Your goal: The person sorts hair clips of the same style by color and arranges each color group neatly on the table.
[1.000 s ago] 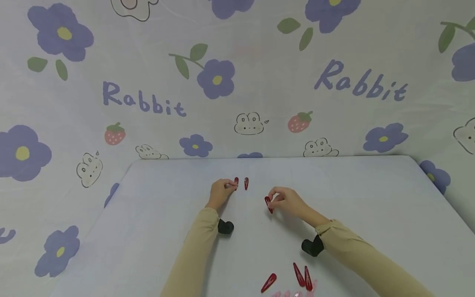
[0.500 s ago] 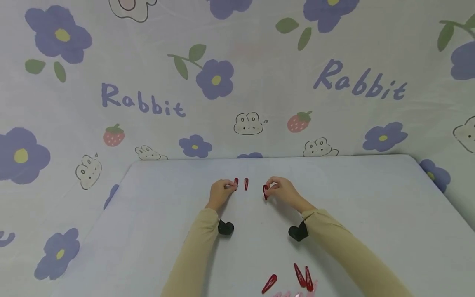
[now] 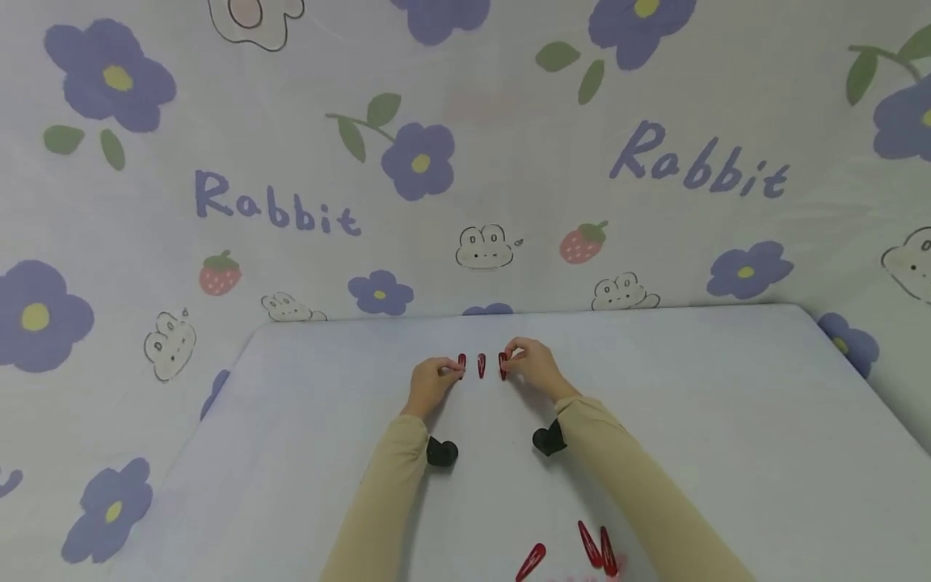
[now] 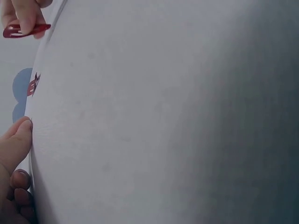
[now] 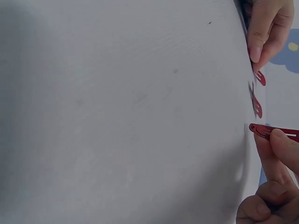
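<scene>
Red hair clip (image 3: pixel 503 366) is pinched between the thumb and forefinger of your right hand (image 3: pixel 538 368), towards the far edge of the white table (image 3: pixel 727 420). Your left hand (image 3: pixel 429 386) has its thumb and forefinger clamped on the near end of the left clip (image 3: pixel 461 360). Between your hands lies the middle clip (image 3: pixel 482 365), touching neither. Well apart, nearer you, lie a single clip (image 3: pixel 531 563) and a close pair of clips (image 3: pixel 591 546).
</scene>
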`<state>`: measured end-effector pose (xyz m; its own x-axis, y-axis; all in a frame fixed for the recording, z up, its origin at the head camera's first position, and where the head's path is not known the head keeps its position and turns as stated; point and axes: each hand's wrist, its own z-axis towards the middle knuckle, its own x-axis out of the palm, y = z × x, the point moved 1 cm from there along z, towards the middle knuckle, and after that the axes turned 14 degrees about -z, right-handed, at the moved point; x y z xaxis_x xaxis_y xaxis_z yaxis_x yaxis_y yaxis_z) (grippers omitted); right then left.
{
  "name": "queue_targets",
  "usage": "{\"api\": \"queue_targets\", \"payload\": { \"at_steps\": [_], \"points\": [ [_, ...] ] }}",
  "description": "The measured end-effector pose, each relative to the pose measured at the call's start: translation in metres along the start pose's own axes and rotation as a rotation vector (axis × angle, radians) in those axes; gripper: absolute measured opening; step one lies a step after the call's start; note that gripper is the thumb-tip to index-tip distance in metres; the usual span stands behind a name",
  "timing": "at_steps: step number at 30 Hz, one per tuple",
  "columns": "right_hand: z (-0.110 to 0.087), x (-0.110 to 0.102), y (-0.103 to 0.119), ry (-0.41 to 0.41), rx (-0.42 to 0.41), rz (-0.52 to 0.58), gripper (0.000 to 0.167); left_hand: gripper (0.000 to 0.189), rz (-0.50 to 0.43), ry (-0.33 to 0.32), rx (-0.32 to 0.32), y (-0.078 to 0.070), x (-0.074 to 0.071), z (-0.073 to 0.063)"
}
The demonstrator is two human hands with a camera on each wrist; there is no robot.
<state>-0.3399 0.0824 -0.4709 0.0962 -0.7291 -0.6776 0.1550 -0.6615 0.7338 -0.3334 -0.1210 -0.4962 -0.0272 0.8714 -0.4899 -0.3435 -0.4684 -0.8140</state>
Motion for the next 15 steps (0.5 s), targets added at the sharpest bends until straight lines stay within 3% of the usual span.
{"api": "queue_targets", "payload": {
  "at_steps": [5, 7, 10, 15],
  "points": [
    [0.012, 0.006, -0.005, -0.009, 0.028, 0.000, 0.014, 0.005, 0.011, -0.001, -0.015, -0.001, 0.001, 0.002],
    [0.020, 0.011, -0.016, -0.051, -0.034, 0.025, 0.015, 0.006, 0.009, -0.002, -0.014, -0.002, 0.000, 0.004],
    [0.029, 0.016, -0.026, -0.082, -0.043, -0.011, 0.018, 0.006, 0.009, -0.011, -0.008, -0.003, 0.000, 0.006],
    [0.018, 0.014, -0.008, -0.038, 0.143, -0.179, 0.017, 0.006, 0.014, 0.001, -0.041, -0.001, 0.001, 0.002]
  ]
}}
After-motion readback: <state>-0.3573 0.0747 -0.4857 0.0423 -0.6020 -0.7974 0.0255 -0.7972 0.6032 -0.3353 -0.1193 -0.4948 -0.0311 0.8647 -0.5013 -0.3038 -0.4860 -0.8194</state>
